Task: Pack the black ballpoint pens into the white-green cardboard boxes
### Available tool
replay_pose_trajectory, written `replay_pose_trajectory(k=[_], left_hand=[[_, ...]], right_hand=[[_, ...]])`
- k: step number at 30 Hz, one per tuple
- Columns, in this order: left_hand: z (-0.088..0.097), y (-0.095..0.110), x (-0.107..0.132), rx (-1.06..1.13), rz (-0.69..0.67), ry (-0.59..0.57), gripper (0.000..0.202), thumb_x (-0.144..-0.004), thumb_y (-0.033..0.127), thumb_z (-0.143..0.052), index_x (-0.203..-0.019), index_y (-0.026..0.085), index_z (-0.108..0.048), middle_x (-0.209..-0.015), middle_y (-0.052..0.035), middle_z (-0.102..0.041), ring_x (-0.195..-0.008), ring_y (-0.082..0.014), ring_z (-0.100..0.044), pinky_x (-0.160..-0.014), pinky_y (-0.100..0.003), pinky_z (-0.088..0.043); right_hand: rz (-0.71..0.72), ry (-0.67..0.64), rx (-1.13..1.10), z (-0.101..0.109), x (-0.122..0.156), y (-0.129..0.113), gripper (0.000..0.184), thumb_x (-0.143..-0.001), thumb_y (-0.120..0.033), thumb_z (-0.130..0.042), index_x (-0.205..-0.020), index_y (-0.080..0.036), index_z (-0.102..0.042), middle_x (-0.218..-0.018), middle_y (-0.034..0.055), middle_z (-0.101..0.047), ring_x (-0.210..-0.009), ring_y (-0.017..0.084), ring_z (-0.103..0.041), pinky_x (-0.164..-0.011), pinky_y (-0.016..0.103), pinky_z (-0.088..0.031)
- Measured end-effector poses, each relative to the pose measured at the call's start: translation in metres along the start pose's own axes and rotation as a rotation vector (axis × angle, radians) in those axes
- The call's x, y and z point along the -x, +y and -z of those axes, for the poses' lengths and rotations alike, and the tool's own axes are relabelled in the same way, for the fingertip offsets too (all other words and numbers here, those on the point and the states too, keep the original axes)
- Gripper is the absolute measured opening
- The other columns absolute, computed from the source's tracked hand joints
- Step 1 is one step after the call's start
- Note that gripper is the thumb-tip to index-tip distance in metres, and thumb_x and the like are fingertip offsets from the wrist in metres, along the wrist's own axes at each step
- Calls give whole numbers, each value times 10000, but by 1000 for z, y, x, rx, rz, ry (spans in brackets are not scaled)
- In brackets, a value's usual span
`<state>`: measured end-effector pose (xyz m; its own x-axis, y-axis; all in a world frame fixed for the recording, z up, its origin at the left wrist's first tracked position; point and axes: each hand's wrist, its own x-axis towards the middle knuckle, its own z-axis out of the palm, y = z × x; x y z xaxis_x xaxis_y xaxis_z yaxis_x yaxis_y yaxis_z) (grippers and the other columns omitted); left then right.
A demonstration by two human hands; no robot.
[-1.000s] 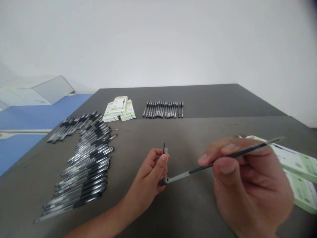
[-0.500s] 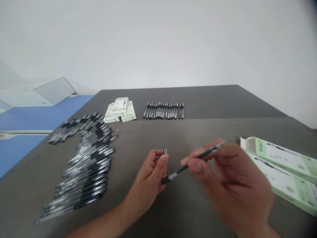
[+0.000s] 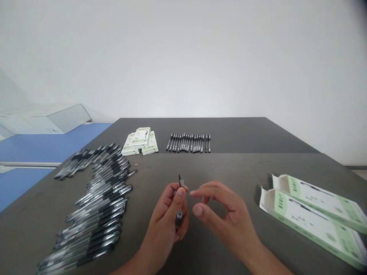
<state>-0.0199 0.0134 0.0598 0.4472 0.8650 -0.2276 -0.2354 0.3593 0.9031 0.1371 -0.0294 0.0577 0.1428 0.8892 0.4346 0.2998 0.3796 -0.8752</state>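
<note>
My left hand [image 3: 170, 214] is closed in the middle of the table. A small dark, partly clear piece [image 3: 180, 181], like a pen cap with its clip, sticks up between its thumb and index finger. Lower down, the black end of a pen [image 3: 179, 217] shows among the curled fingers; the rest of it is hidden. Just to the right, my right hand [image 3: 225, 217] is open, thumb and fingers apart and holding nothing, its fingertips close to the left hand.
A long heap of black and clear pens [image 3: 100, 206] covers the left side. Several green-and-white boxes [image 3: 139, 141] are stacked farther back, beside a row of pens [image 3: 188, 143]. Two long boxes, the nearer with its end flap out [image 3: 309, 221], lie at right.
My right hand has let go of the pen it held and moved left and away from me. A black pen end now shows in my left hand. The view has tilted up slightly.
</note>
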Motion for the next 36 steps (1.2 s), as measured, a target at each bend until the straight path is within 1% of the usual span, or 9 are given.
replay_pose_trajectory(k=[2, 6, 11, 16, 20, 23, 26, 30, 36], left_hand=[[0, -1, 0, 36, 10, -24, 377, -964, 581, -688, -1026, 240, -540, -585, 134, -410, -375, -21, -250, -351, -108, -219], [1, -4, -1, 103, 54, -179, 425, -937, 618, -716, -999, 238, -537, -531, 147, -404, -343, -10, -177, -323, -104, -199], [3, -2, 0, 114, 92, -250, 417, -923, 584, -756, -990, 220, -562, -486, 156, -362, -345, -8, -137, -317, -95, -189], [7, 5, -1, 86, 118, -280, 415, -877, 548, -823, -950, 200, -609, -450, 159, -354, -343, -5, -123, -316, -100, -206], [9, 3, -3, 17, 144, -312, 393, -928, 556, -759, -997, 186, -649, -442, 140, -397, -322, -18, -174, -319, -119, -198], [10, 2, -5, -61, 139, -312, 458, -998, 616, -612, -1081, 170, -672, -442, 95, -493, -311, -40, -233, -322, -138, -189], [9, 1, -6, -71, 120, -299, 573, -1031, 676, -481, -1062, 149, -702, -406, 86, -472, -298, -59, -248, -322, -159, -209], [6, -1, -10, 80, 87, -299, 630, -1008, 747, -452, -924, 166, -679, -390, 118, -357, -299, -64, -197, -325, -177, -217], [8, 1, -15, 219, 144, -218, 671, -895, 888, -465, -848, 224, -551, -462, 125, -332, -358, -58, -161, -338, -165, -119]], right_hand=[[-10, 33, 12, -3, 1, 2, 157, -931, -426, -801, -1042, -317, -785, -928, -19, -721, -794, 132, -640, -744, 237, -532], [-171, 98, 48, -4, 1, 7, 302, -960, -454, -756, -1235, -332, -729, -902, -18, -688, -731, 127, -598, -659, 229, -507], [-190, -28, -47, 2, -3, 1, 192, -957, -487, -748, -1053, -339, -823, -941, -1, -689, -747, 122, -587, -659, 236, -482], [-262, -160, -173, 11, -9, -5, 205, -938, -507, -765, -1017, -331, -836, -980, 4, -654, -824, 136, -603, -720, 261, -470], [-308, -207, -202, 16, -12, -3, 244, -933, -512, -764, -905, -274, -815, -975, 16, -683, -864, 153, -616, -753, 259, -486], [-362, -131, -218, 17, -13, 2, 319, -916, -563, -759, -954, -252, -815, -998, 45, -752, -912, 185, -676, -812, 271, -543], [-430, 18, -238, 19, -14, 8, 434, -880, -644, -756, -994, -228, -803, -1032, 89, -803, -982, 231, -733, -873, 301, -592], [-466, 174, -207, 26, -15, 22, 551, -811, -716, -781, -1050, -220, -767, -959, 101, -825, -882, 214, -759, -726, 235, -599], [-533, 195, -123, 35, -14, 47, 691, -747, -759, -802, -1169, -215, -748, -1044, 94, -825, -907, 211, -754, -707, 209, -601]])
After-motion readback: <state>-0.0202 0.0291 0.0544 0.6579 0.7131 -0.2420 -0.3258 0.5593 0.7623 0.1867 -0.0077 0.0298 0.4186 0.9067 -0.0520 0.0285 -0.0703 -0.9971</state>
